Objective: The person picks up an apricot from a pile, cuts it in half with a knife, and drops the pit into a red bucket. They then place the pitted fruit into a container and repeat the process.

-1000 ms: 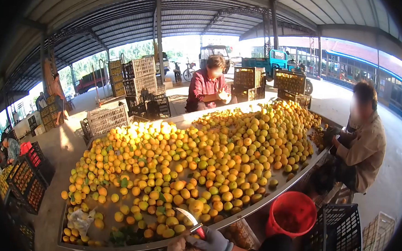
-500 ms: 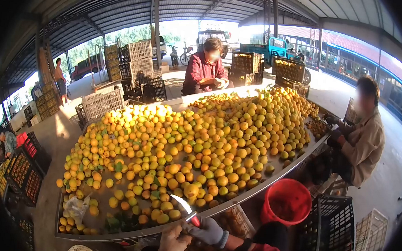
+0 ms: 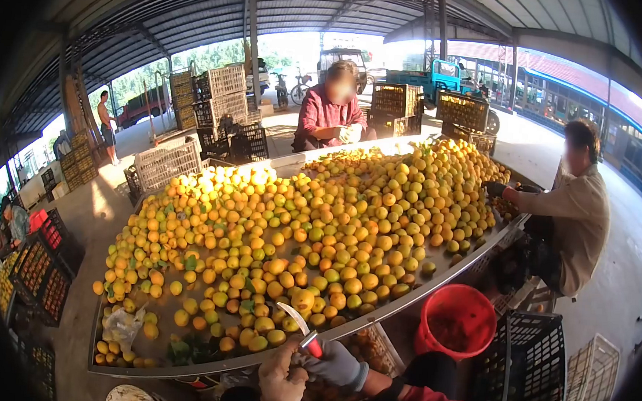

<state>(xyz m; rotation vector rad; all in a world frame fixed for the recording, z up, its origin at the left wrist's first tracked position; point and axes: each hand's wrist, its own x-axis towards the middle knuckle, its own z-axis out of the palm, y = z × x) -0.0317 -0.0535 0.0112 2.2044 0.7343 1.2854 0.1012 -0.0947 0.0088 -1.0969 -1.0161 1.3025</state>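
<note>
My right hand (image 3: 334, 366), in a grey glove, is closed on a knife with a red handle (image 3: 314, 346) and a curved blade pointing up and left. Close against it on the left is my left hand (image 3: 280, 382), in a pale glove, its fingers curled; whatever it may hold is too small to make out. Both hands are at the near edge of a metal table (image 3: 395, 309) heaped with yellow-orange fruit (image 3: 258, 263). A crumpled clear plastic bag (image 3: 124, 326) lies at the table's left corner.
One person (image 3: 334, 113) sits across the table, another (image 3: 574, 209) at its right side. A red bucket (image 3: 457, 323) and a black crate (image 3: 524, 371) stand at lower right. Stacked crates (image 3: 220, 102) rise behind the table.
My hands have shifted slightly right, and the knife has moved a little right and down. The person on the right has stretched an arm toward the fruit.
</note>
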